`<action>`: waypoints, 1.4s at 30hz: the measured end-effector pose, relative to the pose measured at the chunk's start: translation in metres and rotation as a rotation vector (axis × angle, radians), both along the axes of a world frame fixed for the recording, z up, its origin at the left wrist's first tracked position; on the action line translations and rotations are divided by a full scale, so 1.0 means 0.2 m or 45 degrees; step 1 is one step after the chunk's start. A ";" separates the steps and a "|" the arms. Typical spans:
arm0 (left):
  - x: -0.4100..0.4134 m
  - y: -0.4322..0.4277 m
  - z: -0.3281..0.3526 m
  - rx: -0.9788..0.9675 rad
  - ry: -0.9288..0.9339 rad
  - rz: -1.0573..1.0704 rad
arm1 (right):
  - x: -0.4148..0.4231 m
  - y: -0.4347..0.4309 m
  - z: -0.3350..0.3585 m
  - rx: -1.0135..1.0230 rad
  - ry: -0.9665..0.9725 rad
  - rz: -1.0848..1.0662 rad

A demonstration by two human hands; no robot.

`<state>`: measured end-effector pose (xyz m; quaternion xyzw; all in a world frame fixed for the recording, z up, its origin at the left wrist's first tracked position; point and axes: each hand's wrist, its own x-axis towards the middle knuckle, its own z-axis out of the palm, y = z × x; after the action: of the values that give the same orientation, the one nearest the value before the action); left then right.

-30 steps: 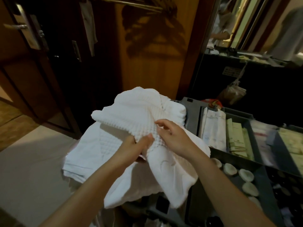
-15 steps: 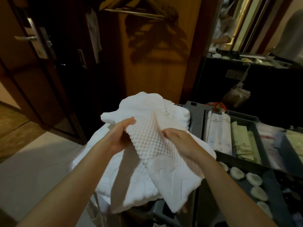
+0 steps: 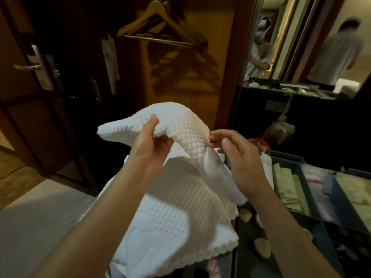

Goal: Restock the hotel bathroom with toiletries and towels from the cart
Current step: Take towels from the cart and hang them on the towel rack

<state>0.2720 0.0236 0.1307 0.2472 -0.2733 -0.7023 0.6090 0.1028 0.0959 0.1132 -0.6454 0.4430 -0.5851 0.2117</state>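
A white waffle-textured towel is lifted above the cart. My left hand grips its upper fold, thumb on top and fingers underneath. My right hand is at the towel's right edge, and its fingertips pinch the cloth near a smooth hem. The rest of the towel hangs down over a heap of more white towels at the cart's left end.
Grey cart trays hold paper sachets, wrapped packets and small round soaps. Wooden hangers hang on a rail ahead. A dark door stands left. A mirror at right reflects a person.
Both hands have raised the towel. My left hand moved up and left to the fold's top; my right hand slid to the right edge. The view tilted upward.
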 end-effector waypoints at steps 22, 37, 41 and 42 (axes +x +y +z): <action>0.14 0.12 -0.03 -0.041 0.035 0.000 | 0.28 -0.22 -0.01 0.940 -1.522 0.470; 0.29 0.68 0.10 -0.172 -0.192 0.518 | 0.25 -0.04 0.15 1.070 -1.636 0.942; 0.25 0.96 0.05 -0.217 -0.191 0.651 | 0.23 0.10 0.13 1.167 -1.542 1.092; 0.24 1.04 0.04 -0.212 -0.190 0.686 | 0.23 0.14 0.12 1.200 -1.520 1.117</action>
<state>0.3204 0.2310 0.1389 0.3110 -0.2988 -0.4702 0.7700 0.1495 0.1239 0.1378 -0.1890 0.1656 -0.4472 0.8584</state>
